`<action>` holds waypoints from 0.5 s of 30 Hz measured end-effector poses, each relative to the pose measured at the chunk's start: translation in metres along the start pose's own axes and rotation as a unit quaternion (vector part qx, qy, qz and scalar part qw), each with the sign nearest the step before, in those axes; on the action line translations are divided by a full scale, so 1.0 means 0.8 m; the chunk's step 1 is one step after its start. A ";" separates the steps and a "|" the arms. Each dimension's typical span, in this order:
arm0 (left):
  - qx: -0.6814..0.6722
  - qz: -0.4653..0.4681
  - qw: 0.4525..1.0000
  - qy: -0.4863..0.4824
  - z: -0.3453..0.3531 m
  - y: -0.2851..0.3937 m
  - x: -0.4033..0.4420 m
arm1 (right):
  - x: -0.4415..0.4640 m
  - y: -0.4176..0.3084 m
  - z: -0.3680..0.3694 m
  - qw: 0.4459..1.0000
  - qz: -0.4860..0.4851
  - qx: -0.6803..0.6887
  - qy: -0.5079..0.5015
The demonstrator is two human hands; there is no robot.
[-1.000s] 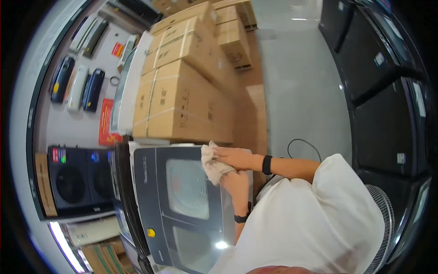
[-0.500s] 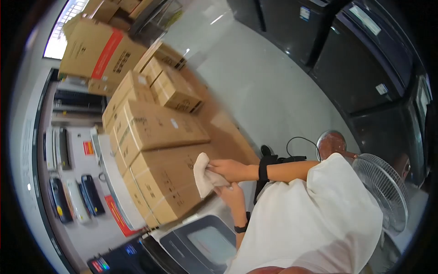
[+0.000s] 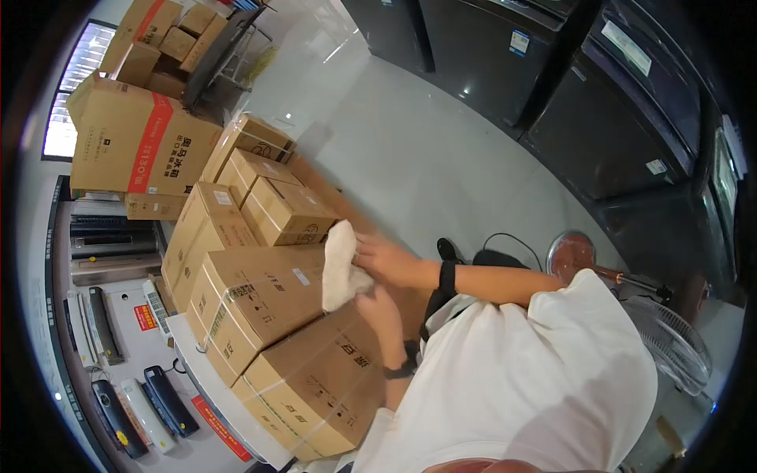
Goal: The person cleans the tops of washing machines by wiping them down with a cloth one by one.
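A crumpled off-white cloth [image 3: 339, 268] hangs in front of my body, above the cardboard boxes. My right hand [image 3: 385, 260], the upper one, holds the cloth's right side with fingers closed and slightly blurred. Just below it, my left hand [image 3: 380, 314] pinches the cloth's lower edge. Both wrists wear black bands. Behind the cloth, a large taped box [image 3: 260, 292] stands beside another box [image 3: 315, 386] near my left forearm.
More boxes [image 3: 181, 150] are stacked at the upper left. Dark appliances [image 3: 599, 118] line the right side. A fan [image 3: 666, 343] with a round reddish base [image 3: 570, 256] stands beside me. A cable [image 3: 512, 236] lies on the floor near my shoe [image 3: 448, 250].
The view has swung away from the grey-topped appliance, which has left the frame. My hands have lifted the cloth off its lid and now hold it before the boxes.
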State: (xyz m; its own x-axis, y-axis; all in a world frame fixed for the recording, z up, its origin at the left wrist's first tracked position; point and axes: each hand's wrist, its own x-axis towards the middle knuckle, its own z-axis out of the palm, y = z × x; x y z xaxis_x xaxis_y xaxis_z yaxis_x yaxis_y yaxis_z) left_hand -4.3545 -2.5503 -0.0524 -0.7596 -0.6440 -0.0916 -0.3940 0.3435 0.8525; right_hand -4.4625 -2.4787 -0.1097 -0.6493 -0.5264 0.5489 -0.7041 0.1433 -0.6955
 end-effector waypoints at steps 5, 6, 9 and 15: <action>-0.043 0.081 0.995 -0.029 0.025 0.021 0.116 | 0.059 0.047 -0.050 0.998 0.059 0.007 0.017; -0.055 0.087 0.994 -0.041 0.038 0.028 0.132 | 0.065 0.058 -0.057 0.996 0.082 0.010 0.039; -0.023 0.127 0.988 -0.087 0.078 0.049 0.178 | 0.081 0.113 -0.079 0.991 0.098 -0.029 0.090; 0.019 0.194 0.973 -0.124 0.211 0.100 0.260 | 0.134 0.231 -0.163 0.977 0.099 -0.114 0.150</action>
State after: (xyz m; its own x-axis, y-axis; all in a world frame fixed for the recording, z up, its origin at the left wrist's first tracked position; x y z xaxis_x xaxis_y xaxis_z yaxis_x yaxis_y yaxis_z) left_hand -4.6309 -2.5416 -0.0902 -0.9544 -0.2779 0.1087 -0.0677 0.5564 0.8282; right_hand -4.6996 -2.3996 -0.1188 -0.8107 -0.2039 0.5489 -0.5789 0.4194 -0.6993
